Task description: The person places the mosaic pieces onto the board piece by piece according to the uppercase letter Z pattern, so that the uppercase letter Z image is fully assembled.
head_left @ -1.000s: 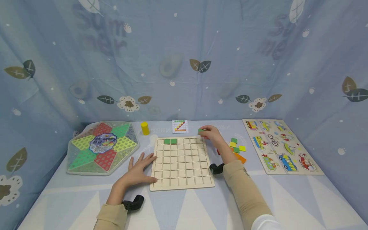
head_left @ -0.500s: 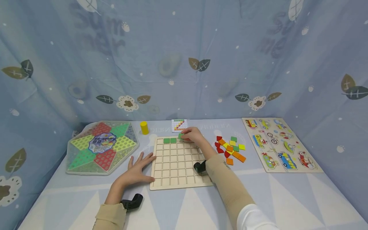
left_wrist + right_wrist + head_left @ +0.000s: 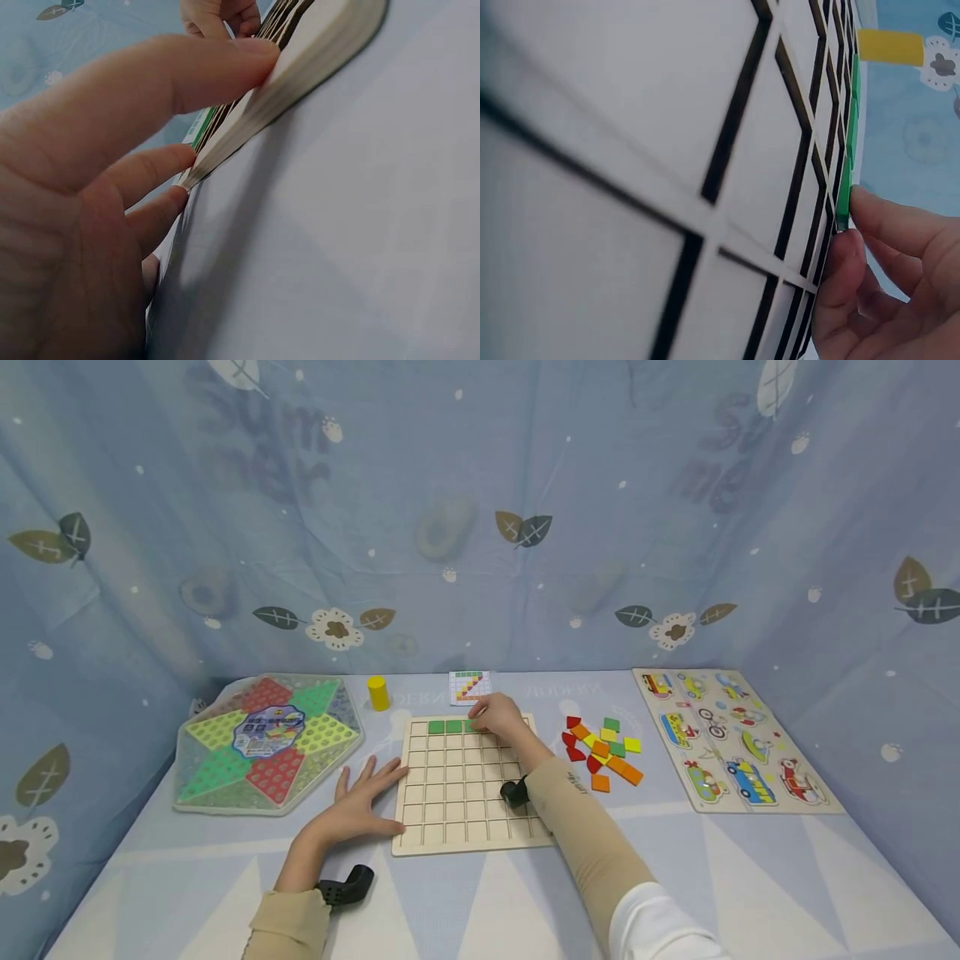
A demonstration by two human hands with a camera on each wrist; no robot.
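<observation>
A wooden grid board (image 3: 457, 793) lies in front of me, with two green square tiles (image 3: 437, 727) side by side in its top row. My right hand (image 3: 501, 718) pinches a third green tile (image 3: 845, 199) between thumb and finger. This tile sits in line with the other two, at the cell to their right, and the hand partly covers it in the head view. My left hand (image 3: 362, 810) has its fingers spread, and its thumb and fingertips touch the board's left edge; the left wrist view shows the thumb (image 3: 255, 61) at the rim.
Several loose red, orange, yellow and green pieces (image 3: 600, 748) lie right of the board. A pattern card (image 3: 470, 685) and a yellow cylinder (image 3: 378, 693) stand behind it. A hexagonal star-patterned game box (image 3: 217, 781) is at left, a vehicle puzzle board (image 3: 720, 768) at right.
My right hand has brought the green tile leftward from the board's top right corner, then lowered it to the top row beside the two tiles. My left hand has stayed at the edge.
</observation>
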